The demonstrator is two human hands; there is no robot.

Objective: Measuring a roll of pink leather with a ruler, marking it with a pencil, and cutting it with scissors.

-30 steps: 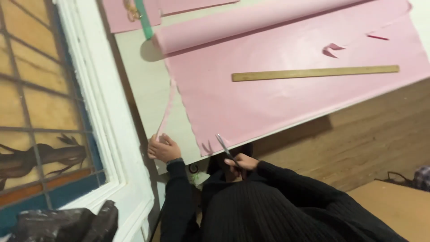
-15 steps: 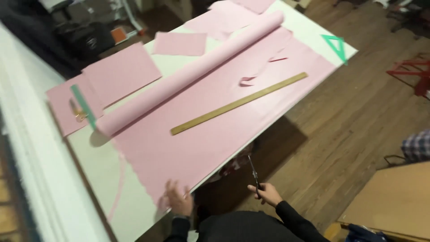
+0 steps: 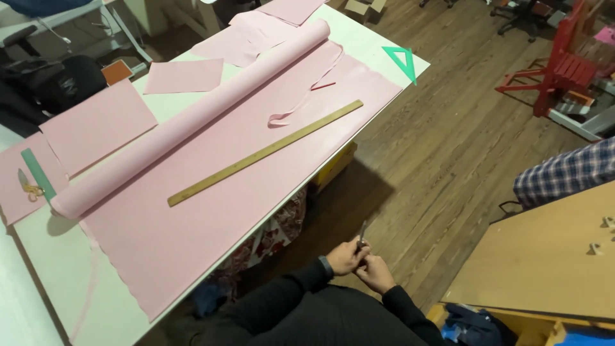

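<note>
My left hand (image 3: 344, 257) and my right hand (image 3: 376, 273) meet in front of my body, off the table and over the wooden floor. Both are closed around a pair of scissors (image 3: 362, 232), whose blades point up. To the left, a pink cloth sheet (image 3: 211, 211) lies spread on the white table (image 3: 45, 256), with a long wooden ruler (image 3: 266, 153) across it. A roll of the same pink cloth (image 3: 192, 122) lies behind the ruler, next to a loose cut strip (image 3: 307, 96).
A green set square (image 3: 401, 62) lies at the table's far corner, and a green ruler (image 3: 37, 173) and small gold scissors (image 3: 30, 190) at the left. Cut pink pieces (image 3: 96, 125) lie behind the roll. A wooden worktop (image 3: 551, 256) stands at right, a red chair (image 3: 554, 70) beyond.
My left hand has left the cloth's edge and joined my right hand on the scissors. Both hands are now away from the table. The view has swung right.
</note>
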